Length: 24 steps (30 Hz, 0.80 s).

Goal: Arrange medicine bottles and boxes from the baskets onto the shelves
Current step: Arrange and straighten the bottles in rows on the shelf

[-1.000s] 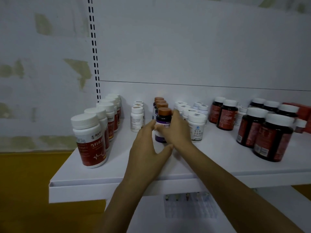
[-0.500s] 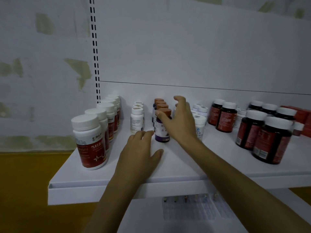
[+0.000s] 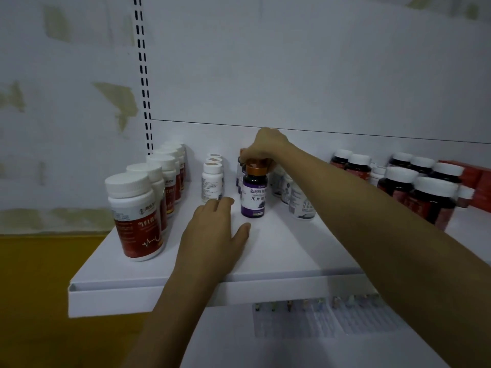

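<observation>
My right hand has left the purple-label bottle standing, its grip now curled on the cap of the next bottle, while my left hand lies flat and slack on the shelf, so I judge it placed.

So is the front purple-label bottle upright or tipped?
Upright: the purple-label bottle stands flat on the shelf, copper cap on top, label text level.

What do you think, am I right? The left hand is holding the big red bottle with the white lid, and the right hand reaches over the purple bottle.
Not quite. In the head view the left hand holds nothing; it lies open on the shelf, apart from the big red bottle. The right hand does reach over the purple bottle.
</observation>
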Each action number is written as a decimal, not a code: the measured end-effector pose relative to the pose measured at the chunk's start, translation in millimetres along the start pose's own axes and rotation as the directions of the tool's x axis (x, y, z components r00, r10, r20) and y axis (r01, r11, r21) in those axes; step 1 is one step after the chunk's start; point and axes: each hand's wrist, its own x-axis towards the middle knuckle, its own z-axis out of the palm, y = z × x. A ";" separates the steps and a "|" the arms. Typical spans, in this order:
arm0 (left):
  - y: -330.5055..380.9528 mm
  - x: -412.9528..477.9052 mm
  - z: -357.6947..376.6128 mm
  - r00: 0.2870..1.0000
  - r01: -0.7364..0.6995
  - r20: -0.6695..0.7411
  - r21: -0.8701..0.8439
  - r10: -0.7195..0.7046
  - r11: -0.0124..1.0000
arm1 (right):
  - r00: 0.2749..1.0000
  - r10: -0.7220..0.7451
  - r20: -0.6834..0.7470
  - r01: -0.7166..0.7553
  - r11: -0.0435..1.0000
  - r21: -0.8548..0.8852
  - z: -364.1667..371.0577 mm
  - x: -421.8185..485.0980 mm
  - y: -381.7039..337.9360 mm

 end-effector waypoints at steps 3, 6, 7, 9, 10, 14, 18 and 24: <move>1.2 -0.2 -0.4 1.000 0.000 -0.008 -0.001 0.000 1.000 | 0.997 -0.034 -0.071 0.037 0.998 0.050 -17.6 1.2 -2.1; 0.8 -0.3 -0.2 1.000 -0.007 -0.015 0.000 0.007 1.000 | 0.987 -0.071 -0.145 0.083 0.994 0.074 -44.3 -5.1 -6.7; 0.6 -0.9 -0.4 1.000 -0.008 -0.016 -0.002 0.007 1.000 | 0.981 -0.088 -0.175 0.102 0.992 0.070 -52.1 -9.0 -8.5; 0.8 -1.7 -1.3 0.999 -0.027 -0.037 -0.016 0.026 1.000 | 0.958 -0.135 -0.252 0.150 0.988 0.044 -64.3 -18.1 -11.3; 1.4 -1.8 -1.7 0.997 -0.046 -0.065 -0.029 0.044 0.999 | 0.940 -0.165 -0.300 0.180 0.983 0.024 -68.7 -23.1 -11.9; 6.5 -2.0 -2.6 0.983 -0.110 -0.157 -0.075 0.097 0.991 | 0.834 -0.301 -0.462 0.305 0.950 -0.066 -77.7 -50.6 -12.6; 8.0 -2.4 -7.6 0.938 -0.165 -0.327 -0.132 0.114 0.978 | 0.739 -0.392 -0.548 0.476 0.880 0.012 -67.5 -90.4 0.4; 21.3 1.4 -44.0 0.825 -0.224 -0.552 -0.126 0.119 0.966 | 0.743 -0.441 -0.503 0.666 0.416 0.619 -19.1 -164.3 36.9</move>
